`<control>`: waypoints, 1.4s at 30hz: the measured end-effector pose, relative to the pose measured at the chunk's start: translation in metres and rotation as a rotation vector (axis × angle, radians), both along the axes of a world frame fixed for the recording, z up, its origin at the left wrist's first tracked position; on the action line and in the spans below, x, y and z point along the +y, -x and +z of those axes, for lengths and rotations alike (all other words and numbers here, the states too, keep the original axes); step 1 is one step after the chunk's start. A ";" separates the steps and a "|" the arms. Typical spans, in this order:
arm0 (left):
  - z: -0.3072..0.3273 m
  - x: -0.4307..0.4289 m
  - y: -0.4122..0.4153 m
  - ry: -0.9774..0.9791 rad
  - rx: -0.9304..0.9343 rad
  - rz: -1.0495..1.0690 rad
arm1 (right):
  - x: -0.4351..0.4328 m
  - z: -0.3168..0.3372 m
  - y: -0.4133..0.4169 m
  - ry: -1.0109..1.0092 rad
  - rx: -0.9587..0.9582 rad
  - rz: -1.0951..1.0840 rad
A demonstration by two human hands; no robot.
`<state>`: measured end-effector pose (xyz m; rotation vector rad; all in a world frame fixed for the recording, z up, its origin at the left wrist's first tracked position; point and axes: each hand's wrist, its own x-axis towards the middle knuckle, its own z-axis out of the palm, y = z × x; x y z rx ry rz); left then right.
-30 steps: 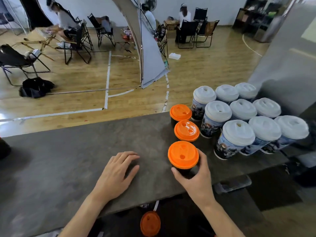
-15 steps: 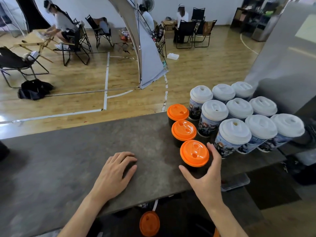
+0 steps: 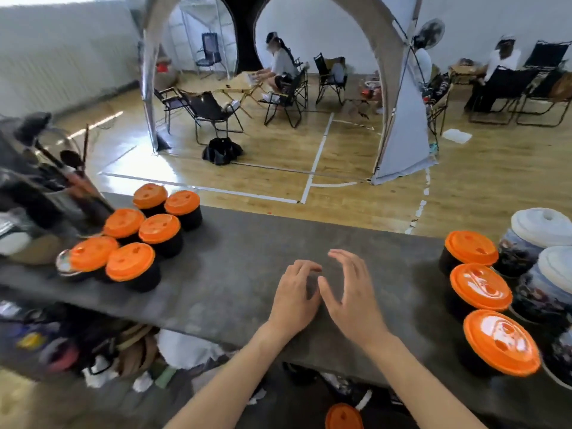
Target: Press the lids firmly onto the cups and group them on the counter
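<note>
An indoor sports hall serves as a makeshift drinks stall. A grey counter (image 3: 247, 258) carries clusters of orange-lidded cups (image 3: 159, 229) and taller white-lidded cups (image 3: 541, 226), with a holder of utensils (image 3: 58, 181) at one end. Beyond it stretches a varnished wooden floor (image 3: 495, 187) marked with white court lines (image 3: 316, 159). An arched tent (image 3: 402, 144), black folding chairs (image 3: 213, 109) and a low folding table (image 3: 238, 88) stand there, and seated people (image 3: 280, 61) sit near a fan (image 3: 430, 32).

Orange lids (image 3: 130, 261) top black cups (image 3: 168, 244) at left; white lids (image 3: 543, 224) cap printed cups (image 3: 515, 253) at right; the counter (image 3: 247, 258) is mottled grey.
</note>
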<state>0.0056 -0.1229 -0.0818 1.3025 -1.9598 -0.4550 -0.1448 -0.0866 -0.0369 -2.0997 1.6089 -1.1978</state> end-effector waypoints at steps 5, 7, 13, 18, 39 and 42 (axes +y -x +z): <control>-0.003 0.016 -0.068 0.053 -0.099 0.221 | -0.025 -0.012 -0.042 -0.071 0.030 0.076; -0.002 0.022 -0.092 0.098 -0.129 0.335 | -0.027 -0.024 -0.055 -0.081 0.063 0.112; 0.028 0.019 -0.167 0.376 -0.314 0.805 | -0.028 -0.040 -0.059 -0.088 0.143 0.144; 0.042 0.002 -0.225 0.110 -0.459 0.963 | -0.029 -0.043 -0.059 -0.068 0.124 0.128; 0.039 0.007 -0.046 -0.153 0.363 0.079 | -0.022 -0.019 -0.021 -0.327 -0.262 0.238; 0.034 0.003 -0.009 -0.302 0.491 -0.040 | -0.020 -0.024 0.008 -0.314 -0.316 0.105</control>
